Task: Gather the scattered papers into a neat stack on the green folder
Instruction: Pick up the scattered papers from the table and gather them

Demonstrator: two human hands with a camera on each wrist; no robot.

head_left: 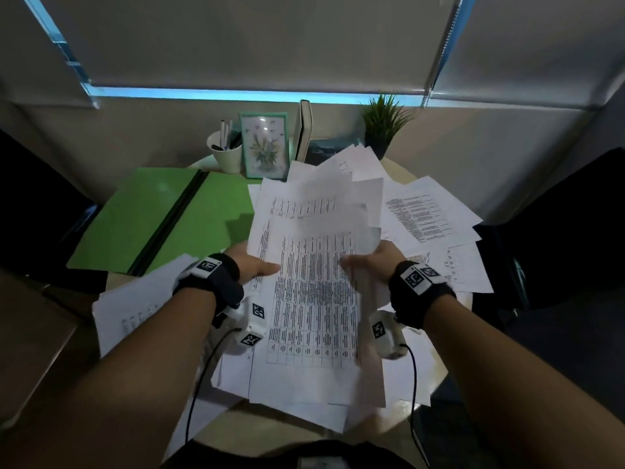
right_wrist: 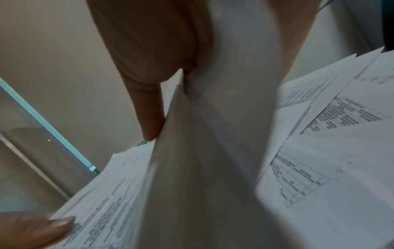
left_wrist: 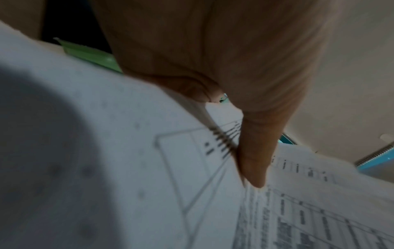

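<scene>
Both hands hold a loose bundle of printed papers (head_left: 314, 275) lifted above the round table. My left hand (head_left: 250, 262) grips its left edge, thumb on top of the printed table; the left wrist view shows that thumb (left_wrist: 253, 161) pressed on the sheets (left_wrist: 149, 151). My right hand (head_left: 372, 262) pinches the right edge, where a sheet curls upward; in the right wrist view its thumb (right_wrist: 149, 114) clamps the folded paper (right_wrist: 202, 151). The green folder (head_left: 162, 218) lies open at the left, bare. More sheets (head_left: 426, 214) lie fanned on the right, and one (head_left: 135, 309) under my left forearm.
Along the table's back edge stand a white pen cup (head_left: 226, 154), a framed flower picture (head_left: 264, 145), an upright book (head_left: 303, 130) and a small potted plant (head_left: 382, 123). Dark chairs (head_left: 558, 231) flank the table. A wall with a blind is behind.
</scene>
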